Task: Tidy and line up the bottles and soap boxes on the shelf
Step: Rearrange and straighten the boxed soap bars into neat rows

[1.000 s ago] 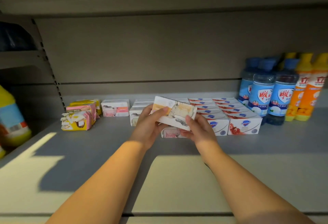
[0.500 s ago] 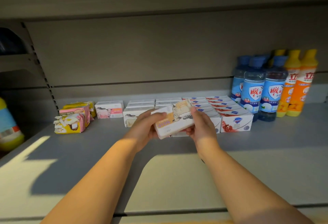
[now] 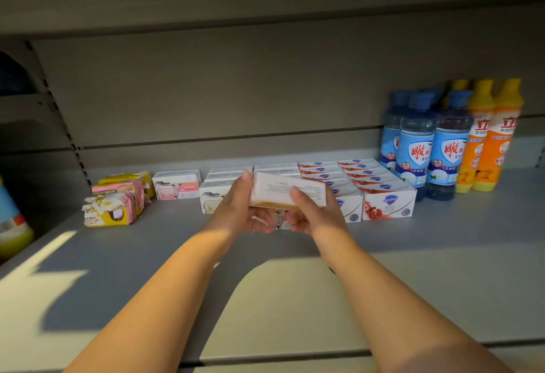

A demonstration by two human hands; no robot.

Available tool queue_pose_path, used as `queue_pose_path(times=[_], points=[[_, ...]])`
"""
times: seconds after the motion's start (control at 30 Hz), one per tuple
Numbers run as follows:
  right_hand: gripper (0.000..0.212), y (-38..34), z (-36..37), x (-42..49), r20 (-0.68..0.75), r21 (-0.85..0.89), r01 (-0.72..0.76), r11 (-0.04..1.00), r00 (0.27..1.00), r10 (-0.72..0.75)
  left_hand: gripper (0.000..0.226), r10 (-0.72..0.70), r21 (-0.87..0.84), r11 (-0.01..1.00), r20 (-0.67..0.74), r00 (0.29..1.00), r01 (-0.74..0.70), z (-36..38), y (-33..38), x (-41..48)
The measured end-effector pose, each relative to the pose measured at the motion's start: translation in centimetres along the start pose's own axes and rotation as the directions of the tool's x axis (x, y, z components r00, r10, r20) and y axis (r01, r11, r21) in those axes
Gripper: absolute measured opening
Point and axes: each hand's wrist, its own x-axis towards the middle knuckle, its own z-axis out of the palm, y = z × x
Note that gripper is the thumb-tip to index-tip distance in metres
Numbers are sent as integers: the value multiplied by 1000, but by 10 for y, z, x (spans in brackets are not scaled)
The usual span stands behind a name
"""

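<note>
Grip: your left hand (image 3: 239,210) and right hand (image 3: 309,213) both clasp the soap box (image 3: 287,194).
Risk: lowering it tilted could knock the boxed rows (image 3: 354,177) askew.

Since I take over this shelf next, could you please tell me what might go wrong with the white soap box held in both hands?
The left hand and right hand hold the white cardboard soap box fine-print side up; set down so, it might not match the sheep-print white boxes facing forward.
It hovers close to the rows of white boxes with red fruit pictures; a careless lowering could knock them askew.
</note>
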Motion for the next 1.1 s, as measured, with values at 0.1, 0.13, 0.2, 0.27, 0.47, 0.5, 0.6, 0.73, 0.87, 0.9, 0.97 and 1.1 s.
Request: queue_pose_path(times=[0.1, 0.13, 0.2, 0.27, 0.47, 0.5, 0.6, 0.73, 0.87, 0.9, 0.97, 1.1], points=[[34, -4, 0, 0, -54, -67, -108, 992, 993, 104, 72, 276, 208, 938, 42, 960, -278, -2, -6, -4], [34, -5, 0, 0, -67, -114, -142, 983, 989, 135, 69, 319, 220, 921, 46, 947, -321, -1, -6, -4], [37, -4, 0, -2, -68, -222, -176, 959, 984, 165, 48, 355, 231, 912, -33, 934, -339, 4, -2, -5], [41, -2, 3, -5, -34, -318, -148, 936, 989, 145, 26, 344, 199, 930, -179, 922, -308, 6, 1, -4], [13, 4, 9, -20, 179, -261, 96, 961, 983, -50, 13, 101, -278, 938, -348, 932, -205, -4, 4, 4], [12, 2, 10, -21, 173, -228, 82, 970, 984, -42, 7, 97, -296, 933, -338, 936, -203, -4, 5, 4], [22, -7, 11, -17, 49, -126, -33, 992, 998, 39, 29, 146, -273, 939, -237, 961, -210, -2, 5, 5], [38, -15, 6, -11, 20, 69, -214, 974, 977, 214, 72, 258, -74, 962, -76, 963, -264, -1, -1, 2], [53, -15, -2, -12, 151, 265, -227, 937, 970, 192, 79, 317, 17, 949, -39, 948, -316, -3, -2, 1], [57, -14, -3, -12, 183, 275, -209, 938, 970, 162, 70, 334, 70, 941, -70, 940, -330, -3, -2, 2], [64, -12, -1, -11, 208, 288, -146, 947, 974, 87, 55, 297, 99, 953, -134, 945, -286, -3, -1, 2], [37, -10, 2, -8, 114, 36, 16, 999, 993, -20, 60, 85, -51, 994, -152, 985, -94, -1, 0, -1]])
